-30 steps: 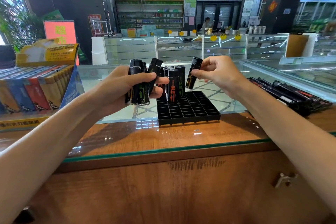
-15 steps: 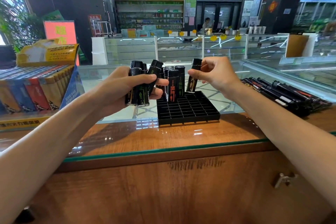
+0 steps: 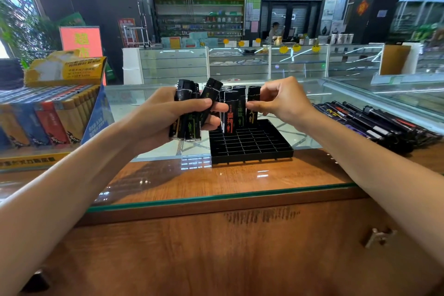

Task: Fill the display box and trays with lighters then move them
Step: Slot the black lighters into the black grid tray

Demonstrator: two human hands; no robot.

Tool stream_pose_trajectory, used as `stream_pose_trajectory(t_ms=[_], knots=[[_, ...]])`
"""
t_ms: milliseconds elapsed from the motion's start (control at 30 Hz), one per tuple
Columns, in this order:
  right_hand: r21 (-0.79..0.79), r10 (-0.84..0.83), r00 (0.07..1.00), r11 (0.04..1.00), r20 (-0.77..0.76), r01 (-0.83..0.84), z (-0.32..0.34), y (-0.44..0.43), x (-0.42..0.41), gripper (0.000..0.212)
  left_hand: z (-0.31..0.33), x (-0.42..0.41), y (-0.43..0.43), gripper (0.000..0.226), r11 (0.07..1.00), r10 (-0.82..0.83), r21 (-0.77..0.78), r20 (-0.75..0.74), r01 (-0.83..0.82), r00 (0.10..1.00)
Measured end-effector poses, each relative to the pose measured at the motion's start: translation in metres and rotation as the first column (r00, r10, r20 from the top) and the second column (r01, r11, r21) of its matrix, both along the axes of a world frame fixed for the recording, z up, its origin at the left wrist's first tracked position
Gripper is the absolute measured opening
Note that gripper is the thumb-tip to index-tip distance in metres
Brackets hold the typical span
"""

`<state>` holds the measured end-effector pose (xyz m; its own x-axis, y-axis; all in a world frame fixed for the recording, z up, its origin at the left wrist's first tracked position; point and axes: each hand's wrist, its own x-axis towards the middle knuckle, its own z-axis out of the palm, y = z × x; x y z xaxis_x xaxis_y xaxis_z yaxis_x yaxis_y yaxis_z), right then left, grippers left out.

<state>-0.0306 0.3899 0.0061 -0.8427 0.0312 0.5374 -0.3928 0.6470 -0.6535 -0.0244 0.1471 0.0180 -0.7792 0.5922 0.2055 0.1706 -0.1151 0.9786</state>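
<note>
- A bunch of black lighters (image 3: 189, 108) is held in the left hand (image 3: 156, 120).
- The left fingers (image 3: 192, 104) are curled tight round the bunch, with the thumb laid across the front.
- The bunch is held up above the tabletop (image 3: 216, 185), just to the left of the black tray (image 3: 249, 149).
- A single black lighter (image 3: 252, 113) is pinched near its top by the right hand (image 3: 286, 101).
- The right fingers (image 3: 266, 91) are bent, and the lighter is clamped between them and the thumb.
- This lighter is held upright, with its lower end at the back row of the tray. Whether it is pushed all the way into a slot cannot be told.
- A few standing lighters (image 3: 231, 113) are seen upright in the back rows of the tray, just beside the pinched one.
- The front rows of the tray are seen as open square slots.
- The tray is set on the glass-topped tabletop, between the two arms.
- A display box (image 3: 64, 67) with a yellow lid is placed at the left, and rows of coloured lighters are packed in it.
- Some long black sticks (image 3: 374, 122) are laid side by side on the tabletop at the right, well apart from the tray.
</note>
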Motion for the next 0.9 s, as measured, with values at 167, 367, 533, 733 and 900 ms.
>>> stream_pose_trajectory(t_ms=[167, 367, 533, 733, 900], knots=[[-0.054, 0.007, 1.0, 0.999, 0.028, -0.006, -0.002, 0.0, -0.001, 0.029, -0.001, 0.0, 0.0, 0.028, 0.998, -0.065, 0.011, -0.024, 0.065, 0.998], [-0.005, -0.059, 0.996, 0.998, -0.07, 0.059, 0.006, 0.0, 0.013, 0.047, -0.003, 0.001, 0.001, 0.025, 0.99, -0.131, 0.037, -0.067, 0.134, 0.989], [-0.131, 0.07, 0.977, 0.987, -0.2, -0.098, 0.016, -0.02, 0.031, 0.025, -0.005, -0.001, 0.005, 0.027, 0.992, -0.105, 0.067, -0.085, 0.11, 0.991], [-0.07, 0.204, 0.965, 0.973, -0.166, -0.218, 0.018, -0.05, 0.036, 0.028, -0.006, -0.001, 0.007, 0.033, 0.989, -0.115, 0.081, -0.105, 0.124, 0.988], [-0.198, 0.247, 0.96, 0.943, -0.13, -0.269, 0.016, -0.05, 0.031, 0.007, -0.006, -0.001, 0.009, 0.03, 0.99, -0.118, 0.057, -0.124, 0.125, 0.985]])
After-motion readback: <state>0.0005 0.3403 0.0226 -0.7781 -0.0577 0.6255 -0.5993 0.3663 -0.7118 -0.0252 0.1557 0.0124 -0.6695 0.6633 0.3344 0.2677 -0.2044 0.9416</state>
